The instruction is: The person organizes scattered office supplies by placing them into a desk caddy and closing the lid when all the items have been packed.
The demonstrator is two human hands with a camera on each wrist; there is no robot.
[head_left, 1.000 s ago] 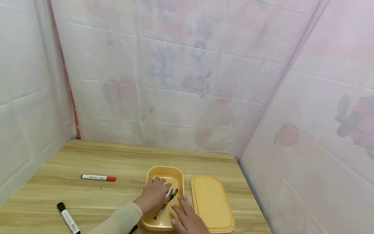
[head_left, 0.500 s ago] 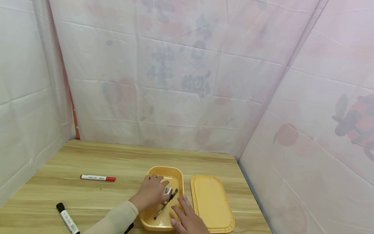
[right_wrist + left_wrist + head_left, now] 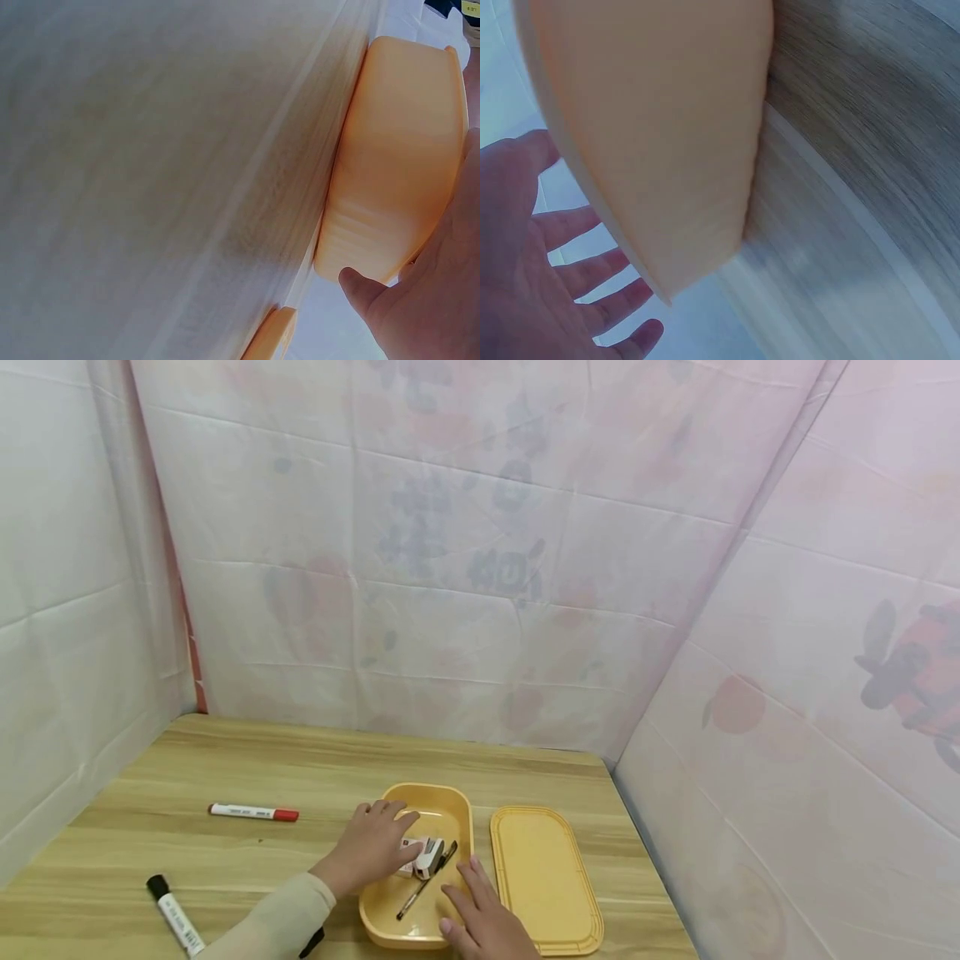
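Observation:
A yellow plastic box [image 3: 441, 927] stands on the table without its lid. In it lie a black-tipped pen [image 3: 412, 900], a small white-and-grey block [image 3: 430, 857] and a white printed piece [image 3: 407, 865], partly hidden by my left hand. That left hand [image 3: 367, 850] hovers over the box's left side with fingers spread, gripping nothing; in the left wrist view its fingers reach past the rim beside the outer wall. At the front right, my right hand [image 3: 489, 920] rests at the rim with loosely extended fingers; the right wrist view puts its thumb by the box's outer wall.
The yellow lid [image 3: 547, 881] lies flat right of the box. A red-capped marker [image 3: 253, 812] and a black-capped marker [image 3: 176, 915] lie on the wood-grain table [image 3: 300, 747] to the left. White printed sheets [image 3: 465, 568] enclose its back and sides.
My left hand has drawn back leftward from inside the box, uncovering the white-and-grey block and part of the white piece. My right hand has stayed in place.

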